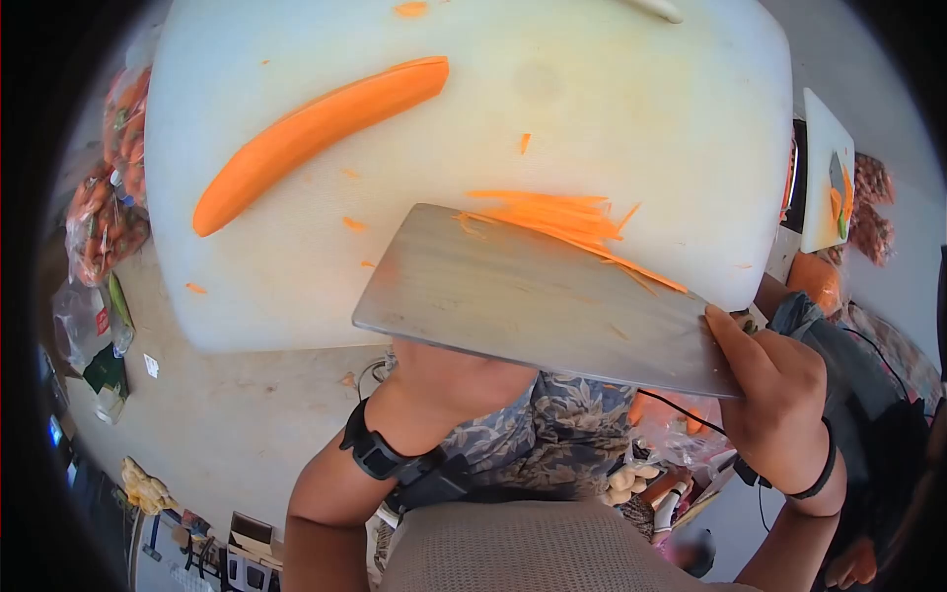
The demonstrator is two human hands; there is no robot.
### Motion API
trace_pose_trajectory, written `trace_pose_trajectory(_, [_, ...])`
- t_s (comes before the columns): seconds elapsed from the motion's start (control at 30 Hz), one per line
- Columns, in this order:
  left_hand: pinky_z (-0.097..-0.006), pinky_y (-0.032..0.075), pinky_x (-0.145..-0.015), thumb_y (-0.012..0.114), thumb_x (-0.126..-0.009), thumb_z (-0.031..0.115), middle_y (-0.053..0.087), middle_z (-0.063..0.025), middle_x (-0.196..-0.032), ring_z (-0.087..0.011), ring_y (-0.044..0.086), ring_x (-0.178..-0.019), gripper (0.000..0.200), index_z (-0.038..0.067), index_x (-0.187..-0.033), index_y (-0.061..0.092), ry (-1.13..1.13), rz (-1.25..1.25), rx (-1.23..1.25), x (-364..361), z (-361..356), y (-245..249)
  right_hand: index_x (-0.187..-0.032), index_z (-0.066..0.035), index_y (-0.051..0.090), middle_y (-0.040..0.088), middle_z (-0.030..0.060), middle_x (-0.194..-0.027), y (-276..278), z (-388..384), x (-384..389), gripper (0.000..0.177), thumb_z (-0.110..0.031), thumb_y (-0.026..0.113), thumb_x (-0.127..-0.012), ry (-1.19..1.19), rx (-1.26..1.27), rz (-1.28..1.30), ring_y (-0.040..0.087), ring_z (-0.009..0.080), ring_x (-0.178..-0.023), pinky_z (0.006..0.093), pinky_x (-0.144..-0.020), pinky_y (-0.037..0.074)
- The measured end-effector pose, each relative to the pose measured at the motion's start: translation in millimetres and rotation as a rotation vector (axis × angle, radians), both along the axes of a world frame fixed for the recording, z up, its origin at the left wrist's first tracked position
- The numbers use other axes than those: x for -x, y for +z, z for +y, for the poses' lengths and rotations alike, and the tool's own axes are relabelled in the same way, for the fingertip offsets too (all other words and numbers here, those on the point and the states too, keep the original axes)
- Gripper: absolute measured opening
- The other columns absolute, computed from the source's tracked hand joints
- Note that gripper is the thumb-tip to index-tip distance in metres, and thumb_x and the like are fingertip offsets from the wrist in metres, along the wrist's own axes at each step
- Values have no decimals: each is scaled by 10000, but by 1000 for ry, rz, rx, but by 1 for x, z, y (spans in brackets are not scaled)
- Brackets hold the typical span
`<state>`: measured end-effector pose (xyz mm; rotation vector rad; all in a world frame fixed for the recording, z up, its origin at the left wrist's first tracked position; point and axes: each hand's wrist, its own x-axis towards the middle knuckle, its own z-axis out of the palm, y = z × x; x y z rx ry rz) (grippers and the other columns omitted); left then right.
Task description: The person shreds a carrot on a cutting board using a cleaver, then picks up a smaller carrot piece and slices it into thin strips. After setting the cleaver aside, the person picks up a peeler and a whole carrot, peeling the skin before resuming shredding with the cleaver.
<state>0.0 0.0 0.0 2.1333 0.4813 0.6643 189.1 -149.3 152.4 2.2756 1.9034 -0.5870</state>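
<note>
My right hand [782, 390] is wrapped round the handle end of a broad cleaver [533, 301], its index finger lying along the blade. The blade is tilted flat over the near edge of a white cutting board [651, 109]. Along its far edge lies a small pile of carrot shreds [562, 215], touching the metal. Below the blade shows my left hand [449, 373]; the cleaver covers its fingers, so their grip is hidden. A long peeled carrot [321, 143] rests slantwise on the board's left side, apart from both hands.
Carrot scraps [354, 224] dot the board, and a pale object [656, 9] lies at its far edge. Bags of carrots [104, 227] stand on the left. To the right is another cutting board [822, 173] with a knife, beside a person in dark clothing [858, 414].
</note>
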Motion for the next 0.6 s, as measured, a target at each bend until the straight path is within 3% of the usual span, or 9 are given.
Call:
trace_pose_trajectory(0.1, [-406, 518, -784, 730, -750, 169, 708, -88, -991, -291, 665, -872, 244, 83, -979, 735, 19, -30, 129, 0, -4, 1, -1205, 30, 618, 488, 53, -666, -1, 4, 0, 611, -4, 658, -597, -1, 21, 12, 502, 219, -514, 347, -480, 410])
trace_pose_trajectory(0.17, [-401, 531, -787, 713, -761, 24, 693, -117, -1011, -320, 664, -890, 256, 22, -1016, 703, -24, -41, 49, 0, 0, 4, -1166, 20, 626, 473, 49, -648, -13, 9, 0, 559, -21, 660, -609, 28, -44, -15, 509, 209, -509, 339, -476, 413])
trace_pose_trajectory(0.3, [-394, 529, -756, 704, -737, -16, 691, -122, -966, -315, 662, -855, 217, 23, -950, 713, -38, -69, -118, -3, 3, 5, -1132, 8, 635, 510, 100, -647, -31, 30, 5, 559, 70, 678, -577, -9, -35, 2, 553, 277, -556, 385, -522, 437])
trace_pose_trajectory(0.4, [-386, 525, -728, 706, -709, -43, 686, -121, -939, -315, 656, -827, 205, 26, -902, 716, -14, -80, 3, -5, 2, 6, -1119, -4, 644, 500, 91, -635, -45, 32, 9, 539, 58, 682, -585, 5, -125, 38, 535, 263, -533, 376, -490, 417])
trace_pose_trajectory(0.43, [-381, 523, -721, 710, -703, -45, 686, -122, -937, -314, 655, -822, 210, 29, -899, 715, -21, -66, -69, -5, 2, 7, -1119, -4, 644, 500, 91, -635, -42, 31, 9, 539, 58, 682, -585, 5, -126, 32, 535, 263, -533, 376, -490, 417])
trace_pose_trajectory(0.5, [-376, 522, -715, 713, -698, -48, 687, -122, -935, -313, 655, -816, 214, 32, -897, 714, -28, -50, -145, -4, 2, 7, -1111, -13, 636, 449, 31, -614, -35, 32, 9, 457, -50, 635, -655, 75, -124, -41, 536, 181, -508, 325, -463, 424])
trace_pose_trajectory(0.6, [-382, 524, -725, 726, -706, -23, 688, -124, -964, -322, 657, -841, 223, 41, -919, 715, -4, -59, -124, -2, 0, 1, -1123, -11, 641, 460, 28, -619, -17, 25, 9, 476, -42, 643, -648, 66, -82, -56, 533, 182, -509, 327, -471, 425])
